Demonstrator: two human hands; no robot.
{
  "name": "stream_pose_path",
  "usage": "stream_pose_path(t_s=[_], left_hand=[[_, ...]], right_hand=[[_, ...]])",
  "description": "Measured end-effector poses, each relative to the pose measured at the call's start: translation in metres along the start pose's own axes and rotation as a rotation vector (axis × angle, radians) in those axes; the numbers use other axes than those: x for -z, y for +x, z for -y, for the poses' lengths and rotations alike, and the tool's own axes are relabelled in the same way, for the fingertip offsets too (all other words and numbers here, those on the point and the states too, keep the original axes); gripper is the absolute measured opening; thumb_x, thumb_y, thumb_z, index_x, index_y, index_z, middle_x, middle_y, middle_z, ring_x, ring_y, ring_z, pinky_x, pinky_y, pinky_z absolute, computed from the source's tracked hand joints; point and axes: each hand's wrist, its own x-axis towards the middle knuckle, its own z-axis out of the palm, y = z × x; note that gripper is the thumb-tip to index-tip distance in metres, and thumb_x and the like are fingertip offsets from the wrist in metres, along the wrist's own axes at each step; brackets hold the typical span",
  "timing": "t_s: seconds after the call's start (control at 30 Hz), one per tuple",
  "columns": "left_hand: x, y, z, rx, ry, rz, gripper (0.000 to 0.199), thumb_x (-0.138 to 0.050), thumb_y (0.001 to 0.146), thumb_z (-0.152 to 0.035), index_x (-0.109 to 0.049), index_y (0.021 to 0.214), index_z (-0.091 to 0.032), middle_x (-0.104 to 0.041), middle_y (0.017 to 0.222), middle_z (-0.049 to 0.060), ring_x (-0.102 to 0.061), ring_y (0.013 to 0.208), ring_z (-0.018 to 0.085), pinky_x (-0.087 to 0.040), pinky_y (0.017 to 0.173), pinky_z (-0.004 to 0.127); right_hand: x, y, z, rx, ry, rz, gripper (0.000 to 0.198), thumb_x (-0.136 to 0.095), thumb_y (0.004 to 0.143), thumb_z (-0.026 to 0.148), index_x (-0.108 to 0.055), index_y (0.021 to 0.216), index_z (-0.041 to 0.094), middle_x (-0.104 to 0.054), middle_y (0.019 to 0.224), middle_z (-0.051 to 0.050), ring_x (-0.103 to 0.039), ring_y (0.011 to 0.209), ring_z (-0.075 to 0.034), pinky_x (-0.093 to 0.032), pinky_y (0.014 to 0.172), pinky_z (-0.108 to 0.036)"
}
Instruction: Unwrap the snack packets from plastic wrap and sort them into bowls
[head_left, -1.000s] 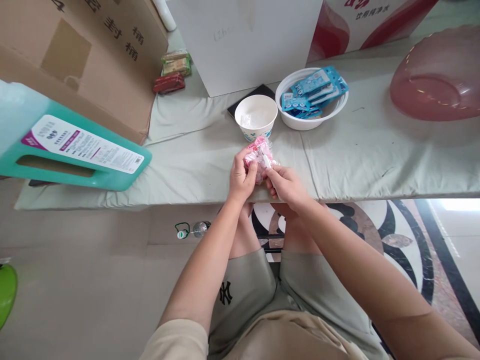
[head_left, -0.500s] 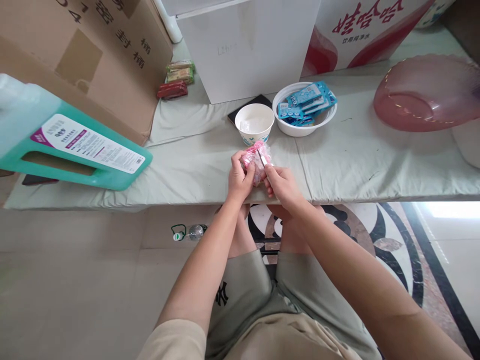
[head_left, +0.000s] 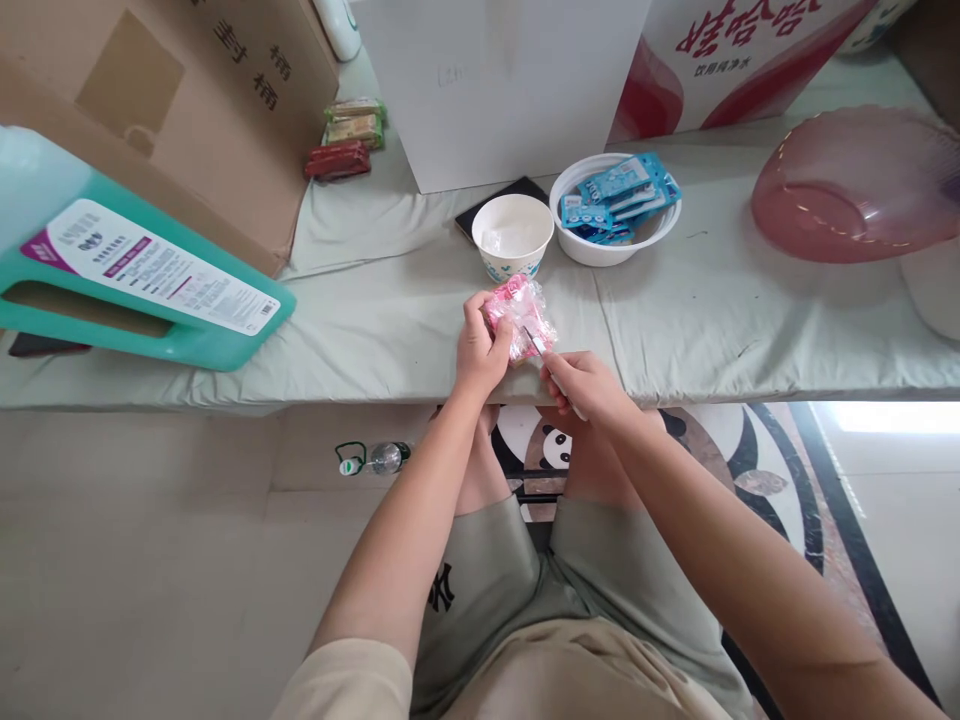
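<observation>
Two bare hands met at a crinkled pink packet (head_left: 516,298) near the center of the frame, a slim tool (head_left: 537,343) angled toward it.

From my remote seat, I saw the left hand (head_left: 481,340) half curled, gripping the packet's left edge between thumb and fingers, while the right hand (head_left: 586,388) was closed around the tool. The packet lay up and left of the right hand; the left hand was nearer, right on it. The tool's long axis slanted from lower right to upper left, its dark tip over the packet's lower right part; whether it touched I could not tell. A paper bowl (head_left: 510,266) stood just above. The right fingers hid most of the handle, the left hand covered one side of the packet, and shiny film obscured its contents.
</observation>
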Motion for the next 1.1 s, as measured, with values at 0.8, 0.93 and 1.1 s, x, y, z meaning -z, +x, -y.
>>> stream_pose_path(t_s=[0.8,0.93,1.1], left_hand=[[0.006,0.001,-0.006,-0.014,-0.067,0.076,0.055,-0.065,0.078,-0.026,-0.037,0.124,-0.025,-0.058,0.115,0.005,-0.061,0.095,0.018,-0.05,0.085,0.033],[0.005,0.002,0.0,-0.071,-0.059,0.047,0.055,-0.067,0.081,-0.035,-0.036,0.125,-0.025,-0.054,0.118,0.007,-0.059,0.102,0.02,-0.048,0.09,0.036],[0.002,0.004,0.01,-0.064,-0.058,-0.037,0.051,-0.071,0.083,-0.037,-0.04,0.122,-0.024,-0.052,0.116,0.008,-0.056,0.111,0.022,-0.046,0.096,0.036]], right_hand=[[0.067,0.029,-0.026,0.86,-0.689,-0.474,0.043,-0.058,0.086,0.036,-0.059,0.126,0.019,-0.063,0.119,-0.016,-0.06,0.114,-0.033,-0.047,0.1,-0.051],[0.025,0.031,-0.032,0.972,-0.499,-0.187,0.031,-0.06,0.085,0.031,-0.061,0.114,0.021,-0.061,0.125,-0.013,-0.06,0.116,-0.028,-0.049,0.1,-0.045],[0.026,0.041,-0.04,0.781,-0.288,-0.215,0.011,-0.053,0.077,0.016,-0.056,0.084,0.023,-0.065,0.088,-0.003,-0.062,0.083,-0.019,-0.049,0.079,-0.035]])
